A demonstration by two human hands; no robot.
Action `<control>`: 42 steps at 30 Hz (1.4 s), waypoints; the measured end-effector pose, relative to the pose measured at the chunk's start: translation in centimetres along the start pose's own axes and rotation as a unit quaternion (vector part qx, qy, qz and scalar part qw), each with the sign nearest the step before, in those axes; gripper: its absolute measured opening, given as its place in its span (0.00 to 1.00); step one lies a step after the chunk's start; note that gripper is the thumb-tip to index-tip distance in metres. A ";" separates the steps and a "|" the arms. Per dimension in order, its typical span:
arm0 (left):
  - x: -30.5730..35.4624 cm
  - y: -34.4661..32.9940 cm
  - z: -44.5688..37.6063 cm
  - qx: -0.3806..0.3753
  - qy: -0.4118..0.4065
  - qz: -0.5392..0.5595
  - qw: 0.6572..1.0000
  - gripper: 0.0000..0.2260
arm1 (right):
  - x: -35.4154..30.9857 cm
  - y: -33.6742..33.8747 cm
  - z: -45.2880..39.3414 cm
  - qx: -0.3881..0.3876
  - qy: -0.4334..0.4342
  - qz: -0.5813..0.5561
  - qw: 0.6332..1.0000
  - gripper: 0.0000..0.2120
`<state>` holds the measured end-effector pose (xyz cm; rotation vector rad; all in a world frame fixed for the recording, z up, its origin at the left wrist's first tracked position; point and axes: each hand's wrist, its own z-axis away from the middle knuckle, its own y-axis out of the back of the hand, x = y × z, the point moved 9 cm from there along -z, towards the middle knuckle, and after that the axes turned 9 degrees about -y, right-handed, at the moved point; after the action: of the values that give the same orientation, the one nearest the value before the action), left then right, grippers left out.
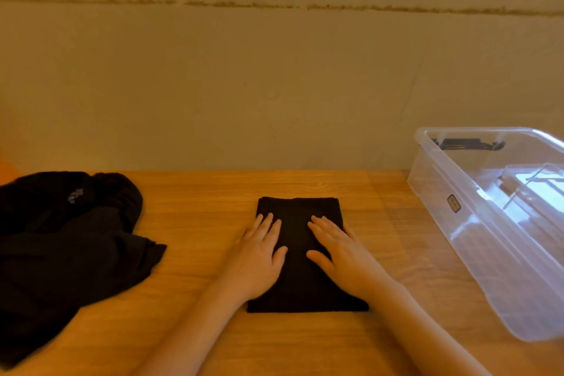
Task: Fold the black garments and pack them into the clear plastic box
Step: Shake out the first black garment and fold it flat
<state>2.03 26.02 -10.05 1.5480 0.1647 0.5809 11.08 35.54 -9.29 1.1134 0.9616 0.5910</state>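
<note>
Your left hand (259,253) and right hand (338,250) lie flat with straight fingers, pressing the folded black garment (300,265) on the wooden table (198,217). Smooth outward from under your palms so the folds likely stay crisp, then slide fingers beneath both edges to lift. The clear plastic box (488,223) sits beyond your right hand; its far side is cut off. The unfolded black garments (67,247) heaped past your left hand cannot be counted.
</note>
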 end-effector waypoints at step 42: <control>0.2 3.1 8.5 0.208 -0.005 0.469 0.858 0.35 | 2.3 0.8 9.2 -0.034 -0.028 -0.417 0.908 0.06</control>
<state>5.26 18.31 -6.68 2.0191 -0.5520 1.3685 20.28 33.33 -8.21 0.5566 1.2384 -0.1104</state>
